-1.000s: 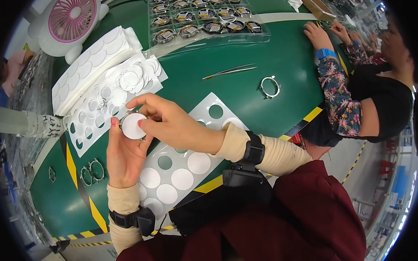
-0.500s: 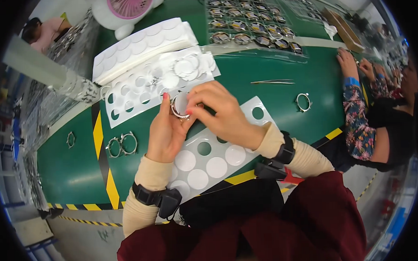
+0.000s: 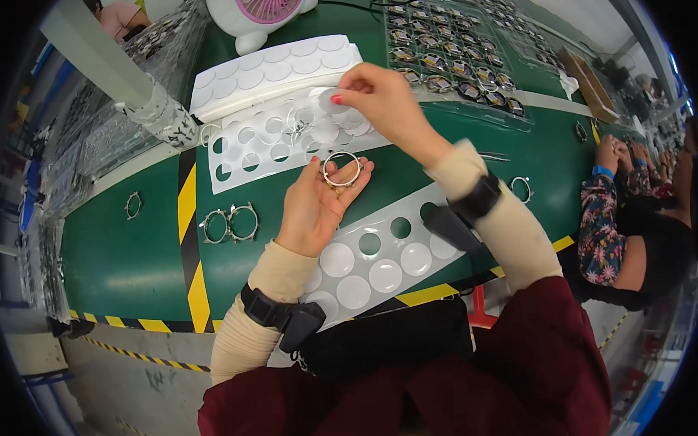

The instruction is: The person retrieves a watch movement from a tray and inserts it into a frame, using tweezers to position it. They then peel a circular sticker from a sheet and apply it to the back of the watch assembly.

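My left hand (image 3: 316, 211) is palm up and holds a thin metal ring (image 3: 341, 152) with small side lugs between thumb and fingers. The palm and fingers show through its middle. Farther forward, my right hand (image 3: 387, 101) pinches a pale round disc (image 3: 326, 103) by its edge. That disc is above a pile of loose pale discs (image 3: 352, 124), which lies on a white sheet with round holes (image 3: 244, 174). Below my hands lies another sheet (image 3: 384, 238), with white round stickers (image 3: 354, 292) and several empty holes; my right forearm covers its far right end.
Two metal rings (image 3: 243, 222) lie together at the left, another (image 3: 134, 205) farther left, one (image 3: 522, 190) at the right. Behind stand a white sheet stack (image 3: 274, 67), a pink-and-white fan (image 3: 269, 9) and a tray of round parts (image 3: 451, 49). Tweezers (image 3: 494, 157) lie right; a co-worker's arm (image 3: 599, 217) is beyond.
My right hand has left the ring and moved forward with the pale disc, toward the loose discs. The ring stays in my left hand, its middle now uncovered. The whole view has shifted.
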`<state>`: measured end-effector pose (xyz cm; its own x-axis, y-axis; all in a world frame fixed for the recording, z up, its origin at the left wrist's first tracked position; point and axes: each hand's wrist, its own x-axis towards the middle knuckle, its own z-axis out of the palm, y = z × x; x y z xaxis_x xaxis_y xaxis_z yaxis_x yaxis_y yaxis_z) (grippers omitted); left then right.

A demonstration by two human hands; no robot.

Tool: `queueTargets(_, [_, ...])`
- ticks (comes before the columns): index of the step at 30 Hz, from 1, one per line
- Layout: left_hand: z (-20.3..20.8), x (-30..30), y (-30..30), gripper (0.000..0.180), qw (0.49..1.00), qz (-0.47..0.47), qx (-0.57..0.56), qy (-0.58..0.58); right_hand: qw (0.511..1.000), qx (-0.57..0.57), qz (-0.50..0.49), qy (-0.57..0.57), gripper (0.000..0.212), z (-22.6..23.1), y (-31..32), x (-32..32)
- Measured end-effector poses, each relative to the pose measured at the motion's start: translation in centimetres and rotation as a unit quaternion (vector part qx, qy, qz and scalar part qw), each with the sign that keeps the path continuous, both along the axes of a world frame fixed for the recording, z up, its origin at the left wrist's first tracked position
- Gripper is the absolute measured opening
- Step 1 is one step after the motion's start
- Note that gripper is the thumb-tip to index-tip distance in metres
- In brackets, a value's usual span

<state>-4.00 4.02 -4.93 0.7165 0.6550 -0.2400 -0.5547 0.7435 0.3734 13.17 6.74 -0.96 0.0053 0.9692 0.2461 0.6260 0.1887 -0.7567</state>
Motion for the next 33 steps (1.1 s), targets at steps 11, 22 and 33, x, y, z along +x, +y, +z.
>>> queueTargets(11, [0.7, 0.2, -1.4, 0.034, 0.977, -0.201, 0.065, 0.031, 0.982, 0.074, 0.038, -0.167, 0.043, -0.2, -12.4, -0.6])
queueTargets(22, [1.9, 0.6, -1.8, 0.036, 0.956, -0.205, 0.155, 0.142, 0.936, -0.069, -0.003, -0.345, 0.048, 3.1, -20.7, 15.1])
queueTargets(33, [4.6, -4.9, -5.2, 0.02, 0.375, -0.101, 0.724, 0.57, 0.958, 0.108, 0.105, -0.244, 0.053, -1.7, -13.3, 0.5])
